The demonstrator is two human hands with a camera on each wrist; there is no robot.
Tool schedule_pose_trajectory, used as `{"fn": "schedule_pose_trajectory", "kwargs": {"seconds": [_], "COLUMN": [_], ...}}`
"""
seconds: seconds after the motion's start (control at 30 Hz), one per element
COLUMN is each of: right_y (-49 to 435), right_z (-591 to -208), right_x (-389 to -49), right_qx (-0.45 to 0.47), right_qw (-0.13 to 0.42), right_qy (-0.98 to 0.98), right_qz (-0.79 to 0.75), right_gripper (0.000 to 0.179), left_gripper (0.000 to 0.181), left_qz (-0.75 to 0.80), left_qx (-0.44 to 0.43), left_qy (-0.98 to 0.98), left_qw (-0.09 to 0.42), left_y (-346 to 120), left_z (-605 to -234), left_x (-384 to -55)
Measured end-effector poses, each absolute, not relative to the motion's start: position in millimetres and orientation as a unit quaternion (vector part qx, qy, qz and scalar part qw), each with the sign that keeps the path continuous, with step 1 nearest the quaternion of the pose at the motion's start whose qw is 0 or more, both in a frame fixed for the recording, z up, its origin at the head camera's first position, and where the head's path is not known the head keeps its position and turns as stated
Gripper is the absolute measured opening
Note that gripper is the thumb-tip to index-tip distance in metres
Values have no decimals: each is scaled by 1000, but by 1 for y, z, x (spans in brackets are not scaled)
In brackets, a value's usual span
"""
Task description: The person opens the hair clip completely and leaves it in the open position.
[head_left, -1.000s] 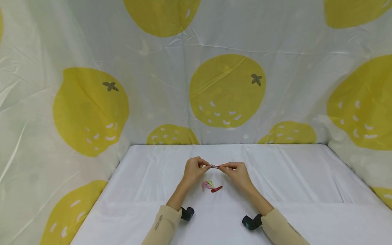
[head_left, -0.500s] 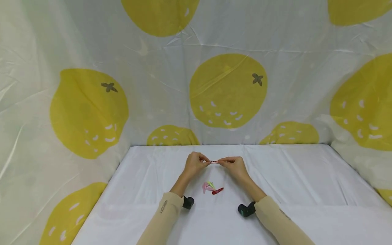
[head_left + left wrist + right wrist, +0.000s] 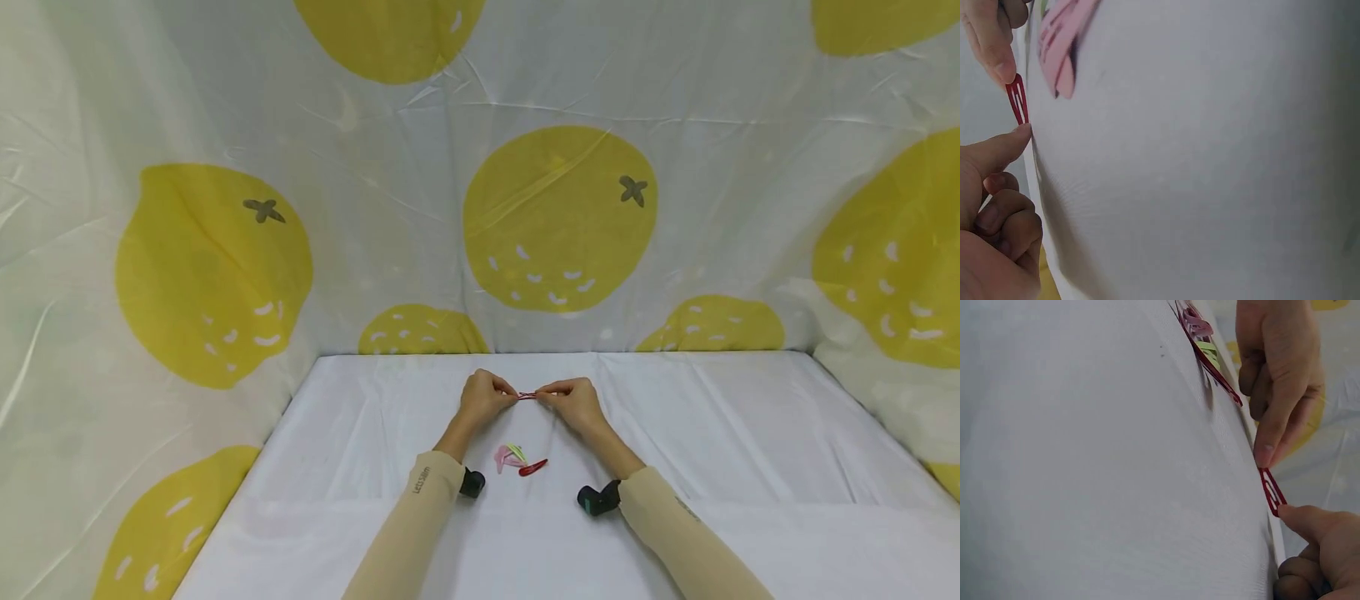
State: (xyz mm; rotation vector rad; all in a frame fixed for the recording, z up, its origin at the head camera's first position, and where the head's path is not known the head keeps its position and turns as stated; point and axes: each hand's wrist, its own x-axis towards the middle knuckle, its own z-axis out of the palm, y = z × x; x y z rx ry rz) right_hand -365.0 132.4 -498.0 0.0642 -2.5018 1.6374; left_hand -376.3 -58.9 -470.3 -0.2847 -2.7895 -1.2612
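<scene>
A red snap hair clip (image 3: pixel 527 396) is stretched between the two hands above the far half of the table. The left hand (image 3: pixel 482 398) pinches one end between thumb and finger. At the other end, the right hand (image 3: pixel 576 402) pinches with its thumb and finger. In the left wrist view the clip (image 3: pixel 1018 100) shows its slotted red frame, and the right wrist view shows the same clip (image 3: pixel 1272 491) between the fingertips. Closer to the person lie pink hair clips (image 3: pixel 501 458), a yellow-green clip (image 3: pixel 516 452) and another red clip (image 3: pixel 533 468) in a small heap.
A white cloth covers the table (image 3: pixel 712 433), with folds in it. Lemon-patterned curtains (image 3: pixel 397 233) stand behind and at both sides. Black wrist cameras (image 3: pixel 472 483) hang from the beige sleeves.
Both hands have moved slightly away from the person with the red hair clip between them, mostly in the first half second. The heap of clips stays on the table.
</scene>
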Motion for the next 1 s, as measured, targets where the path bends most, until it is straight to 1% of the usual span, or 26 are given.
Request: {"fn": "schedule_pose_trajectory", "kwargs": {"seconds": [0.27, 0.47, 0.57, 0.67, 0.77, 0.9, 1.0], "right_y": [131, 128, 128, 130, 136, 146, 153], "right_z": [-499, -498, -497, -496, -495, -491, -486], "right_x": [-364, -362, -360, -358, -355, -343, -331], "right_qx": [49, 44, 36, 21, 1, -10, -1], "right_qw": [81, 89, 86, 65, 23, -40, -61], "right_qy": [-844, -843, -838, -833, -828, -823, -826], "right_qz": [528, 528, 538, 549, 560, 566, 560], "right_gripper": [10, 10, 12, 16, 20, 26, 28], "left_gripper": [5, 6, 6, 7, 9, 11, 11], "left_qz": [-412, -415, -424, -435, -447, -479, -499], "left_qx": [-73, -56, -47, -37, -37, -56, -63], "left_qy": [-908, -908, -904, -899, -893, -876, -864], "left_qw": [31, 21, 31, 37, 31, 2, -23], "left_y": [-61, -64, -67, -72, -78, -88, -95], "left_z": [-471, -469, -468, -465, -459, -449, -445], "left_x": [-374, -372, -371, -366, -359, -344, -331]}}
